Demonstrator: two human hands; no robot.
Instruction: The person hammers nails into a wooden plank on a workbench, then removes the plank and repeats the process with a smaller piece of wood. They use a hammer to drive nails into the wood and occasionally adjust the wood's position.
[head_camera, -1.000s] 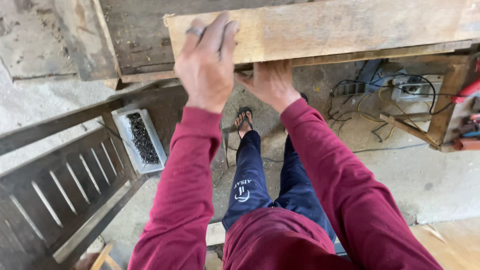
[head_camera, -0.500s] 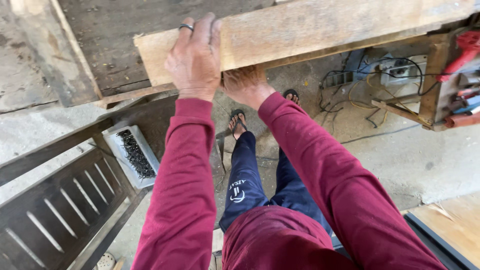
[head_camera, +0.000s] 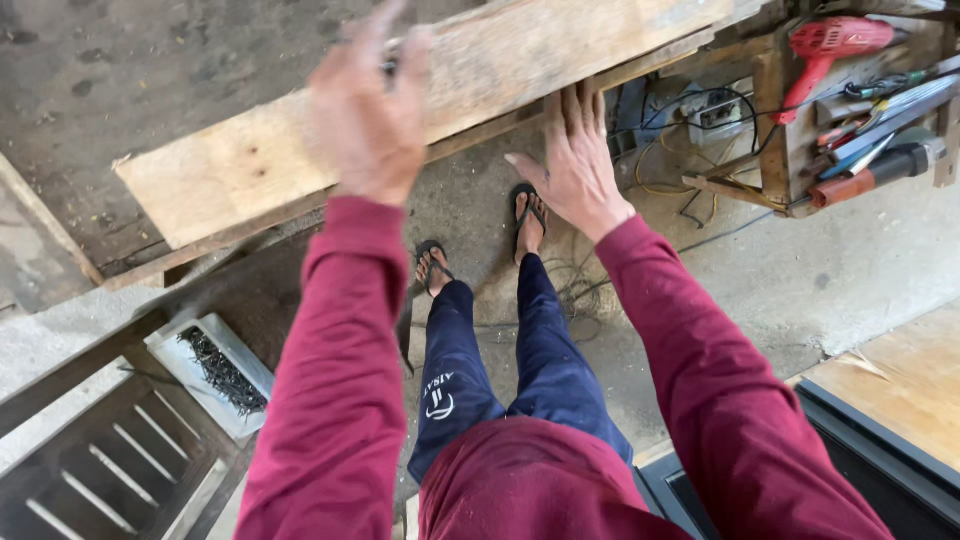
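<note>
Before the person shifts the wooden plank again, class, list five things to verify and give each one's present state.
1. Left hand has a firm hold on the wooden plank: cannot tell, the hand is blurred.
2. Right hand holds the plank: not ok, open at its lower edge.
3. Feet protected: not ok, open sandals.
4. Floor by the feet free of cables: not ok.
5. Red power drill lies off the plank: ok.
</note>
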